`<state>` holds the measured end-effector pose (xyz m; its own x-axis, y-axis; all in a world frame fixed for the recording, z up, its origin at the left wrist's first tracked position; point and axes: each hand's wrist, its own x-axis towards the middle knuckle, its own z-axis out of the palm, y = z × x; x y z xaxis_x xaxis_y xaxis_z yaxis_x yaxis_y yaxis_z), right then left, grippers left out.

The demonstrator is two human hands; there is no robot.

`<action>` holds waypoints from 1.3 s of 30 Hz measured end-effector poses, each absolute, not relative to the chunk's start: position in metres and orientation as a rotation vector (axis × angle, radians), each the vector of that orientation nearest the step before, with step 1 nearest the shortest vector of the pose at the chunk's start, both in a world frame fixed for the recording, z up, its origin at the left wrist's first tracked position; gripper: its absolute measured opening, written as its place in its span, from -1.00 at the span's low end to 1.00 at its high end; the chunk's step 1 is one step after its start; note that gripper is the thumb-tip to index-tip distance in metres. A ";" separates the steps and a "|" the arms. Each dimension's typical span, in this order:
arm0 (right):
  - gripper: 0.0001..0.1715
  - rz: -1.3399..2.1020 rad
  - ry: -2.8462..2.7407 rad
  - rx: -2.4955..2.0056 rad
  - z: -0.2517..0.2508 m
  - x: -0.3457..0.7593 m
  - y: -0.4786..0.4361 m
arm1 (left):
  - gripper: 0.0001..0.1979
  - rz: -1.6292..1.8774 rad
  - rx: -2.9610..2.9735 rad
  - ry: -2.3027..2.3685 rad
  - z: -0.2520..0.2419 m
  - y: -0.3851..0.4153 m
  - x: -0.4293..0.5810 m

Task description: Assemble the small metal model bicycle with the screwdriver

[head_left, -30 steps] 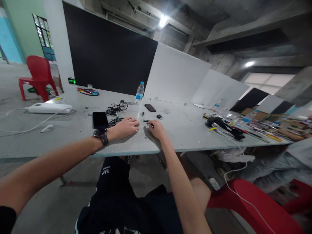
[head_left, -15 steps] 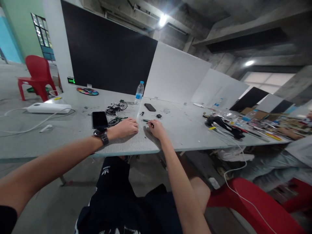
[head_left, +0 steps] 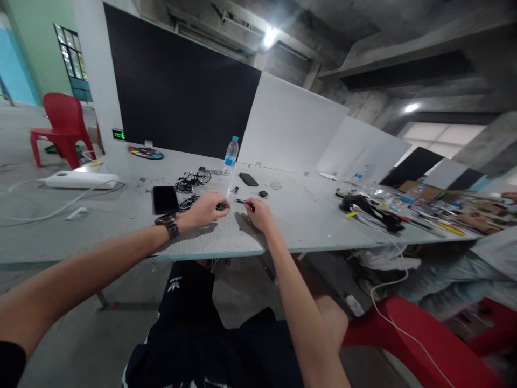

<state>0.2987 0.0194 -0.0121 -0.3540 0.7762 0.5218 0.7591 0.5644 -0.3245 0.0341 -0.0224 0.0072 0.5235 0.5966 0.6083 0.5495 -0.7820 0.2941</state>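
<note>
A red chair (head_left: 60,125) stands far left on the floor, and a white power strip (head_left: 82,179) lies on the left part of the grey table (head_left: 121,226), its cable trailing off the left edge. A colour wheel (head_left: 146,152) lies farther back against the black panel. A dark phone (head_left: 165,199) lies face up just left of the left hand (head_left: 205,209), with a small model bicycle (head_left: 194,179) beyond it. The left hand, a watch (head_left: 169,223) on its wrist, is lifted slightly off the table and pinches a small black part (head_left: 221,206) between its fingertips. Just right of it, the right hand (head_left: 260,214) rests on the table with fingers closed round a thin green-handled tool (head_left: 244,202), whose tip points left toward the black part. A water bottle (head_left: 231,155) stands upright behind the hands, a second phone (head_left: 249,178) near it. Far right, a black tool (head_left: 369,209) and a clutter of small items cover the table, and a red chair seat (head_left: 420,345) sits near right.
</note>
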 end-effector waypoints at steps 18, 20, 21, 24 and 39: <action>-0.67 -0.120 -1.976 -0.913 -0.009 0.253 -0.053 | -0.52 1.146 1.852 0.714 -0.003 -0.012 0.030; -0.67 -0.139 -2.019 -0.877 -0.009 0.253 -0.055 | -0.52 1.122 1.837 0.685 -0.004 -0.011 0.031; -0.68 -0.147 -2.029 -0.868 -0.009 0.252 -0.056 | -0.53 1.111 1.837 0.682 -0.004 -0.011 0.031; -0.69 -0.162 -2.032 -0.871 -0.010 0.252 -0.056 | -0.54 1.102 1.835 0.692 -0.003 -0.011 0.033; -0.76 -0.133 -2.023 -0.850 -0.012 0.254 -0.053 | -0.57 1.104 1.886 0.756 0.004 -0.018 0.035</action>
